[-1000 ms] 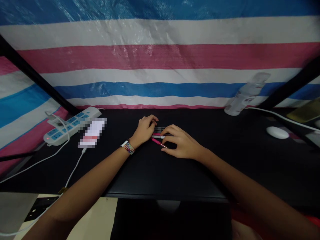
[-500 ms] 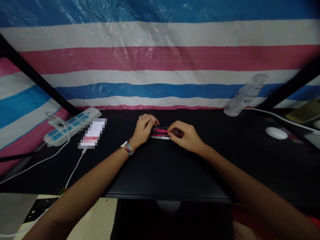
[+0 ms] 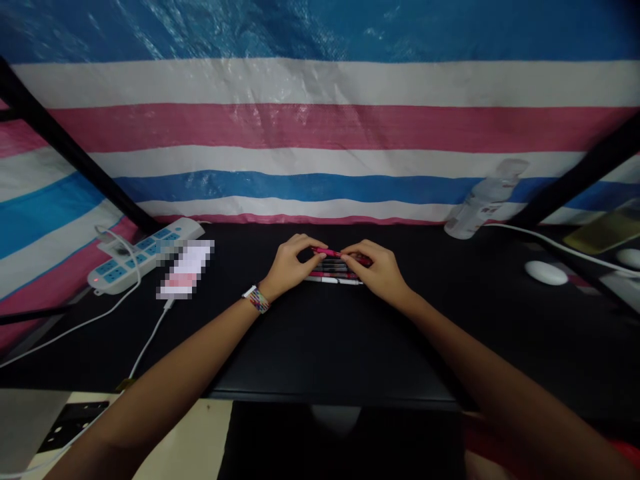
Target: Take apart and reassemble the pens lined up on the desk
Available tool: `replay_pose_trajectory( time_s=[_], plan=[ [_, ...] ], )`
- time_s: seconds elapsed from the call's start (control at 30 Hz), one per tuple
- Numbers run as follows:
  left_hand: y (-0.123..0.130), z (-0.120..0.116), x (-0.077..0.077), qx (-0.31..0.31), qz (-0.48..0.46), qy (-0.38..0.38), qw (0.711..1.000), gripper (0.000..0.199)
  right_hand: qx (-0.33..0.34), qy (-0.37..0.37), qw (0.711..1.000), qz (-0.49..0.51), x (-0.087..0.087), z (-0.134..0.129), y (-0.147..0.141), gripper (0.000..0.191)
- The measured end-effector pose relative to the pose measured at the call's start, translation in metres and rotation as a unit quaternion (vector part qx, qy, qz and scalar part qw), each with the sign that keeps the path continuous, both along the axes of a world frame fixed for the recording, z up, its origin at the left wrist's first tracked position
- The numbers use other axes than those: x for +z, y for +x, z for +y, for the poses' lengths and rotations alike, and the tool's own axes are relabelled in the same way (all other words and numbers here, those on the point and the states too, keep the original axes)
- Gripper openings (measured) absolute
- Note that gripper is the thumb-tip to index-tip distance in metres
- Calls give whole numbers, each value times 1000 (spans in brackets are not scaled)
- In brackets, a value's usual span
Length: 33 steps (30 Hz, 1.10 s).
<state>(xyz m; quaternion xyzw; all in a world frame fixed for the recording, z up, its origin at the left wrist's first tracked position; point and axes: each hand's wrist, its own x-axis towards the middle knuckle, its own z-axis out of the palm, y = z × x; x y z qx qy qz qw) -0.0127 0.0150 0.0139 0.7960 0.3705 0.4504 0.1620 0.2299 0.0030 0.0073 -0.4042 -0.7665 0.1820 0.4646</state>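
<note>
My left hand (image 3: 294, 265) pinches the left end of a pink pen (image 3: 327, 253) between thumb and fingers. At the pen's other end my right hand (image 3: 376, 268) closes its fingertips on it. Just in front of that pen, several more pens lie side by side in a row: dark ones (image 3: 331, 265) in the middle, a red one, and a white pen (image 3: 330, 280) nearest me. Their right ends are partly covered by my right hand. A patterned woven band (image 3: 258, 299) is round my left wrist.
On the left, a power strip (image 3: 150, 252) with a plugged-in charger lies beside a blurred-out phone (image 3: 187, 270) on a white cable. To the right stand a clear bottle (image 3: 483, 203) and a white mouse (image 3: 547, 273). Striped sheeting (image 3: 320, 127) hangs behind the black table (image 3: 330, 353).
My left hand has come in to grip the pink pen, which now lies along the back of the row between both hands. More of the row of pens shows.
</note>
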Motion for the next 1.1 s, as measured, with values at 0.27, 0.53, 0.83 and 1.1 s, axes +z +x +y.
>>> replay_pose_trajectory(
  time_s=[0.27,0.53,0.83,1.1],
  plan=[
    [0,2,-2,34,-34,12,999,4,3,-174,961,214,-4,14,5,24],
    [-3,7,-7,29,-32,-6,999,8,30,-243,921,302,-10,18,8,27],
    [-5,10,-10,13,-46,-25,999,19,36,-253,910,326,-12,19,6,28],
    [-6,11,-13,27,-75,-69,994,39,47,-239,917,316,-13,18,2,26]
  ],
)
